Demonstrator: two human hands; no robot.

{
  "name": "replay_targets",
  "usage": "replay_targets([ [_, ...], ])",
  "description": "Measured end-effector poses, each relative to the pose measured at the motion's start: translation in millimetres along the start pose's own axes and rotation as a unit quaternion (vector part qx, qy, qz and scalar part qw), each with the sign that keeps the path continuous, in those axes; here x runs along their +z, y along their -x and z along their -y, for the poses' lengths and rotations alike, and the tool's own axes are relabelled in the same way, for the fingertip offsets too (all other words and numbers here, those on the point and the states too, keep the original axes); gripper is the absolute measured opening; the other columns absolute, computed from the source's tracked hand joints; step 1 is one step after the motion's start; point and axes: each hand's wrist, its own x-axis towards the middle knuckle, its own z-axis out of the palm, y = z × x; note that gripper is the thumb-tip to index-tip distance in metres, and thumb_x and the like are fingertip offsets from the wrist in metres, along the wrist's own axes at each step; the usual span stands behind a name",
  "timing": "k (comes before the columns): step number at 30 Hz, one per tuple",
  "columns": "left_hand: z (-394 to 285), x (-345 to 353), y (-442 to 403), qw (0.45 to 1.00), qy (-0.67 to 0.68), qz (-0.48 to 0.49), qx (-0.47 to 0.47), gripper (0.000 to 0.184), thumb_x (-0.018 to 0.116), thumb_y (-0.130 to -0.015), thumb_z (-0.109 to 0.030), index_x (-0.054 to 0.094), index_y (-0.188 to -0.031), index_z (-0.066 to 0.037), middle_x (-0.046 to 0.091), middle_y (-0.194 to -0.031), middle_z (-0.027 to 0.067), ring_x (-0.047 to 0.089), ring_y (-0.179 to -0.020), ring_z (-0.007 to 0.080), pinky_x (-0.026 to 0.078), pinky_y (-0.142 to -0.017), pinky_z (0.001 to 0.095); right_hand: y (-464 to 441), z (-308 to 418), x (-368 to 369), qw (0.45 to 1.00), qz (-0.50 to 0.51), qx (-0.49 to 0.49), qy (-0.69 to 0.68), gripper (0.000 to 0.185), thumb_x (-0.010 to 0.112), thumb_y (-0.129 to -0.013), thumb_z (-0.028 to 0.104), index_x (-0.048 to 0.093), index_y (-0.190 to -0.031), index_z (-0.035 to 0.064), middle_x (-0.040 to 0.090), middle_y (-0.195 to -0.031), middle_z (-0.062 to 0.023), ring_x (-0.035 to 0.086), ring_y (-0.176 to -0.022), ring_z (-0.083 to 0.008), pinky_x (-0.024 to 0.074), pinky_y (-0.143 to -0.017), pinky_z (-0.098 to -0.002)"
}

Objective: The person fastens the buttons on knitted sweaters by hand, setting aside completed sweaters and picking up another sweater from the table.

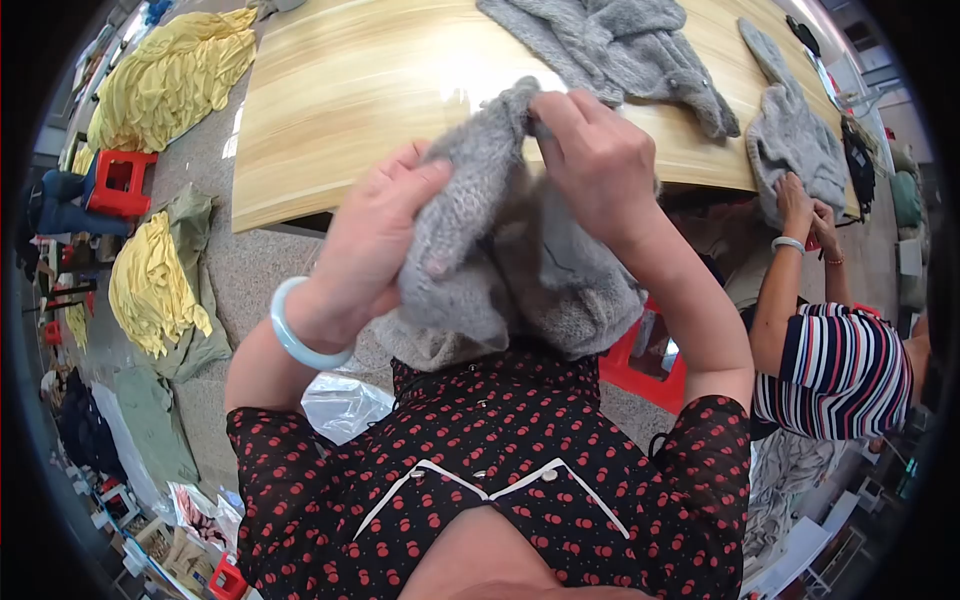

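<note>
The grey knit (455,220) is bunched at the table's (330,130) near edge. The left hand (375,235) clamps its side; the right hand (600,160) pinches its top. Light, even tension should spare the stitches.

The knitted garment (465,205) was a mottled mid-grey, close in colour to the sweaters (610,45) farther off. Pale yellowish wood grain streaked the tabletop (330,120). The bangle (290,325) was milky light blue. Red cherry-like motifs and small dots patterned the black collared top (480,415), edged with white piping (592,496). Navy, white and red stripes banded the co-worker's shirt (845,370). The garment heap (175,75) was soft yellow, the plastic stool (124,184) bright red, the floor (265,260) speckled grey.
</note>
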Motion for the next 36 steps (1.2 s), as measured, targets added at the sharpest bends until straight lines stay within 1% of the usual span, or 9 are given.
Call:
replay_targets([
  [3, 36.2, -3.4, -4.8, 1.0, 0.002, 0.023, -0.015, 0.018, 0.041, -0.088, -0.005, 0.047, -0.105, -0.001, 0.059, -0.089, 0.0054, 0.056, -0.077, 0.009, 0.047, -0.069, 0.0231, 2.7, -18.0, 11.7, 0.994, -0.067, 0.063, -0.057, 0.02, 0.059, -0.069, 0.002, 0.055, -0.088, 0.0085, 0.057, -0.083, -0.0099, 0.058, -0.072, -0.028, 0.0464, -0.062, -0.034],
  [8, 80.1, -45.6, -11.6, 0.992, -0.128, -0.013, -0.007, 0.014, 0.043, -0.088, -0.007, 0.053, -0.095, 0.0, 0.056, -0.084, 0.0011, 0.05, -0.073, 0.0052, 0.042, -0.068, 0.02, 48.5, -40.3, 31.0, 0.977, 0.041, 0.161, -0.136, 0.021, 0.058, -0.066, -0.001, 0.057, -0.086, 0.004, 0.058, -0.085, -0.0114, 0.059, -0.077, -0.0288, 0.0463, -0.067, -0.0335],
  [15, 85.8, -79.6, 1.7, 0.958, -0.269, -0.068, -0.067, 0.009, 0.055, -0.078, -0.007, 0.057, -0.084, 0.0, 0.054, -0.069, -0.0022, 0.046, -0.059, 0.0043, 0.039, -0.053, 0.02, 79.8, -36.3, 25.2, 0.967, 0.116, 0.154, -0.167, 0.028, 0.053, -0.062, -0.006, 0.059, -0.088, 0.0024, 0.059, -0.085, -0.0124, 0.059, -0.08, -0.0285, 0.0459, -0.07, -0.0318],
  [21, 68.2, -83.0, 11.0, 0.921, -0.376, -0.05, -0.09, 0.009, 0.06, -0.072, -0.006, 0.059, -0.077, 0.001, 0.056, -0.066, -0.001, 0.048, -0.06, 0.0041, 0.039, -0.052, 0.0204, 79.4, -33.0, 4.0, 0.916, 0.212, 0.209, -0.269, 0.019, 0.06, -0.066, 0.002, 0.06, -0.086, -0.0013, 0.06, -0.081, -0.0122, 0.058, -0.072, -0.0215, 0.0447, -0.067, -0.0285],
  [24, 65.6, -81.4, 14.0, 0.909, -0.411, -0.016, -0.064, 0.011, 0.062, -0.072, -0.008, 0.059, -0.077, 0.001, 0.055, -0.065, -0.0011, 0.049, -0.06, 0.0041, 0.04, -0.052, 0.0208, 81.3, -31.2, 3.3, 0.932, 0.174, 0.203, -0.246, 0.016, 0.061, -0.07, 0.003, 0.061, -0.086, -0.0007, 0.06, -0.079, -0.0092, 0.056, -0.07, -0.0173, 0.0436, -0.065, -0.0264],
  [26, 59.2, -74.1, 15.3, 0.918, -0.388, 0.018, -0.081, 0.011, 0.063, -0.074, -0.007, 0.059, -0.081, -0.001, 0.056, -0.07, -0.002, 0.05, -0.063, 0.0033, 0.04, -0.055, 0.019, 79.9, -26.4, -0.7, 0.937, 0.138, 0.201, -0.249, 0.014, 0.061, -0.072, 0.003, 0.061, -0.086, -0.0005, 0.06, -0.079, -0.007, 0.056, -0.07, -0.0149, 0.0435, -0.064, -0.026],
  [29, 44.7, -48.2, 19.6, 0.946, -0.298, 0.072, -0.103, 0.012, 0.063, -0.076, -0.008, 0.059, -0.084, -0.001, 0.057, -0.075, -0.0027, 0.05, -0.067, 0.0024, 0.041, -0.06, 0.018, 66.2, -17.9, -18.7, 0.832, 0.057, 0.332, -0.44, 0.014, 0.06, -0.077, -0.002, 0.061, -0.09, -0.0022, 0.061, -0.079, 0.0, 0.053, -0.072, -0.0045, 0.0425, -0.066, -0.018],
  [31, 37.6, -33.4, 21.6, 0.963, -0.233, 0.091, -0.102, 0.012, 0.063, -0.076, -0.01, 0.059, -0.084, 0.0, 0.058, -0.075, -0.0024, 0.05, -0.069, 0.0023, 0.041, -0.062, 0.0187, 57.9, -14.4, -33.4, 0.817, 0.06, 0.326, -0.473, 0.017, 0.059, -0.076, -0.004, 0.059, -0.093, -0.0029, 0.06, -0.081, -0.0007, 0.053, -0.073, -0.0055, 0.0425, -0.067, -0.0186],
  [36, 36.1, -28.0, 13.0, 0.985, -0.126, 0.085, -0.084, 0.011, 0.06, -0.078, -0.006, 0.058, -0.088, -0.002, 0.058, -0.081, -0.0012, 0.051, -0.073, 0.0036, 0.041, -0.067, 0.0183, 58.8, 6.8, -38.4, 0.884, 0.074, 0.165, -0.43, 0.017, 0.057, -0.074, -0.007, 0.06, -0.091, -0.002, 0.058, -0.081, -0.0051, 0.054, -0.074, -0.0106, 0.0419, -0.066, -0.0209],
])
